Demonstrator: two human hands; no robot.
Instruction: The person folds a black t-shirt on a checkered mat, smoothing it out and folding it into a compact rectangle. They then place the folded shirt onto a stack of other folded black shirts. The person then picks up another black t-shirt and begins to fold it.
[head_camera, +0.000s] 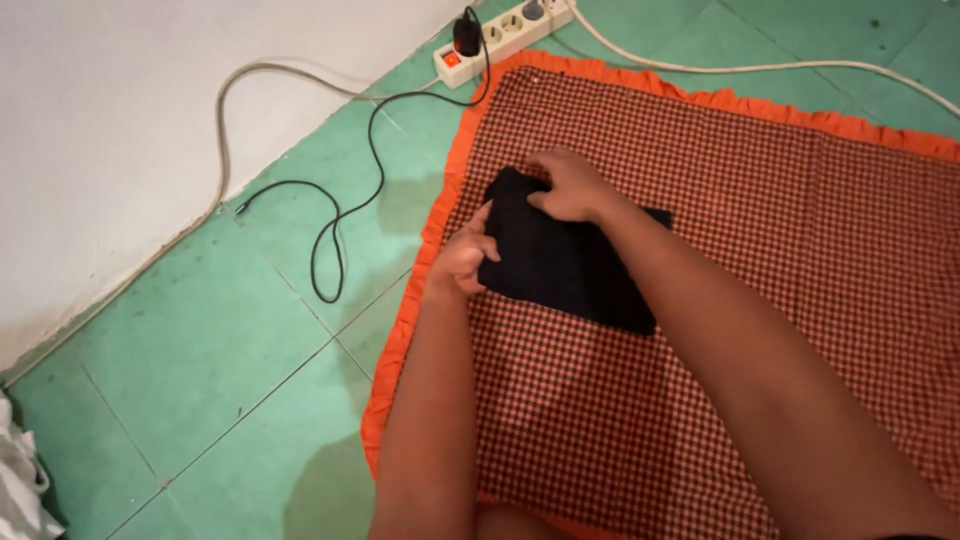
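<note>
A view from above looks down at two bare forearms reaching onto a red-and-black checked cloth mat with an orange frilled border (760, 200), spread on a floor of green tiles (200, 360). Near the mat's upper left part lies a folded black fabric piece, roughly rectangular (570, 265). Both hands are on it.

The left hand (468, 255) sits at the fabric's left edge, fingers curled inward and pinching that edge between thumb and fingertips. The right hand (570, 185) rests on the fabric's top edge, near its upper left corner, fingers bent and pressing down on the cloth; whether it grips a fold or only presses cannot be told. The two hands are close together, with a little black fabric between them.

Beyond the mat's top left corner, a white power strip with a lit red switch (500, 38) lies on the tiles, a black plug seated in it. A thin black cable (345, 210) runs from that plug and loops across the tiles to the left of the mat. A thicker white cord (225, 120) curves beside a white wall (120, 120). A bit of grey-and-white cloth (18, 480) shows at the lower left corner.
</note>
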